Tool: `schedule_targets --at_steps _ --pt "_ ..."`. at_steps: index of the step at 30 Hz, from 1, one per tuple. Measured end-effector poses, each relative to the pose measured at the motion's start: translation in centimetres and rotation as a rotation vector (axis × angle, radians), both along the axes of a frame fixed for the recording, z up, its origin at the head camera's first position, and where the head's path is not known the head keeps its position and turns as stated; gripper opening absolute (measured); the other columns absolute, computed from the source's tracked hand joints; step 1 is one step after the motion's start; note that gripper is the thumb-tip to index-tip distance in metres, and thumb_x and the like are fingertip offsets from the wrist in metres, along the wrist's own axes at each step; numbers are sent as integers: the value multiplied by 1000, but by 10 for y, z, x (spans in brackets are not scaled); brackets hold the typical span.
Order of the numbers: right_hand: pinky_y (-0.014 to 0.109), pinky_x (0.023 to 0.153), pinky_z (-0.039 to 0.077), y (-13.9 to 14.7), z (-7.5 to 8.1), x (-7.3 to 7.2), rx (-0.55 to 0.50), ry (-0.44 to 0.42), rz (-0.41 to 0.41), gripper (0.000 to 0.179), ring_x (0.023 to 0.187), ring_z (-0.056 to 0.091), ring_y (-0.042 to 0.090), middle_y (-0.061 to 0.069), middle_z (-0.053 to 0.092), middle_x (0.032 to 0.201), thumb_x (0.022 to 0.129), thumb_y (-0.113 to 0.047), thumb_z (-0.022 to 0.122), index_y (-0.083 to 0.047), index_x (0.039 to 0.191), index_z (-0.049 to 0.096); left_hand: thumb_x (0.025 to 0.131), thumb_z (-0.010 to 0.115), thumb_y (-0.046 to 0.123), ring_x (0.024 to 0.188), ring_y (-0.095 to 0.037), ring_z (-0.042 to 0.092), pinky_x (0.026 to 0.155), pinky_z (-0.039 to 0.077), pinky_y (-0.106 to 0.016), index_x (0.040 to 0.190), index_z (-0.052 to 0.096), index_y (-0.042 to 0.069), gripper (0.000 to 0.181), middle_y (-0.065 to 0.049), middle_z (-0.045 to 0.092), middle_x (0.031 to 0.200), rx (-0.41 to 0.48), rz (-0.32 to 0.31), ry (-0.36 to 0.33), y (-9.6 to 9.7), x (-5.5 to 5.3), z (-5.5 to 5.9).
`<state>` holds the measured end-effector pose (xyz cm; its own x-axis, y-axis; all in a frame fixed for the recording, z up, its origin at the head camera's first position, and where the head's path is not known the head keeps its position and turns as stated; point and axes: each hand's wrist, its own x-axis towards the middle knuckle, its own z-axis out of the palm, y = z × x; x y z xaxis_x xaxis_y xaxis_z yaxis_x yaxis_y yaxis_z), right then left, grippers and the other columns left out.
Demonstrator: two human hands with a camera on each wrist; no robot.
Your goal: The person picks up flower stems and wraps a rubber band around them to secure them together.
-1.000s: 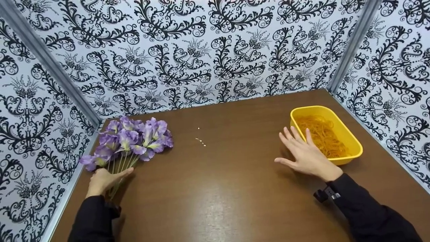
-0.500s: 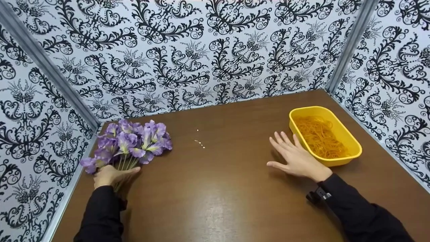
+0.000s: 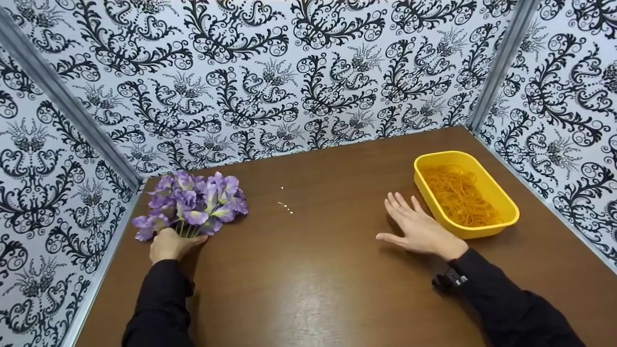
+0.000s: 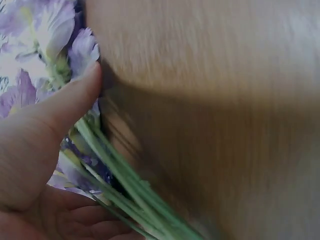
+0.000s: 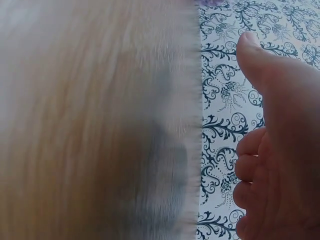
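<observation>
A bunch of purple irises (image 3: 197,200) lies on the brown table at the left, green stems toward me. My left hand (image 3: 172,245) is around the stems just below the blossoms. In the left wrist view, the thumb (image 4: 75,97) lies across the bunch over the stems (image 4: 132,187), and the fingers curl in from beneath. My right hand (image 3: 419,231) is spread with nothing in it, palm down over the table, left of a yellow tub (image 3: 506,202). Orange rubber bands (image 3: 460,197) lie tangled inside the tub.
Several tiny white bits (image 3: 286,206) lie on the table (image 3: 313,270) right of the blossoms. Patterned black-and-white panels (image 3: 270,72) with grey metal posts (image 3: 496,72) enclose the back and both sides.
My left hand has moved right and forward along the stems toward the blossoms, and the leftmost blossoms have shifted right. My right hand has drawn left, away from the yellow tub.
</observation>
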<state>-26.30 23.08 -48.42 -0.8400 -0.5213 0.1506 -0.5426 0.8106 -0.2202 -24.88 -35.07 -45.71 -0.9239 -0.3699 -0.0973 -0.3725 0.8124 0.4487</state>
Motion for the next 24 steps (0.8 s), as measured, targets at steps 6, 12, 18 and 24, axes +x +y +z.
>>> schedule_targets --at_steps 6,12,18,24 --pt "63 119 7 -7 0 0 -8 -8 18 100 151 17 40 24 22 162 93 -72 49 6 154 29 74 86 50 102 -55 59 78 50 -59 117 56 -19 86 -43 57 119 1 67 27 5 -13 -7" --pt "63 119 8 -11 1 2 -23 -9 42 100 150 20 40 24 22 162 94 -72 49 6 154 30 76 84 49 111 -60 53 83 50 -62 125 53 -21 91 -46 51 126 9 113 10 8 -19 -6" --pt "63 119 9 -10 -2 5 -17 -26 38 100 150 20 40 25 24 161 93 -71 51 6 153 32 82 79 44 101 -51 58 85 49 -57 116 57 -20 76 -40 59 115 50 62 -38 8 -19 -6" --pt "61 120 8 -12 1 8 -23 -52 43 101 151 17 37 24 22 162 93 -73 49 5 154 30 87 62 29 98 -51 60 93 47 -60 97 60 -15 45 -35 62 102 18 -53 -56 8 -24 -5"
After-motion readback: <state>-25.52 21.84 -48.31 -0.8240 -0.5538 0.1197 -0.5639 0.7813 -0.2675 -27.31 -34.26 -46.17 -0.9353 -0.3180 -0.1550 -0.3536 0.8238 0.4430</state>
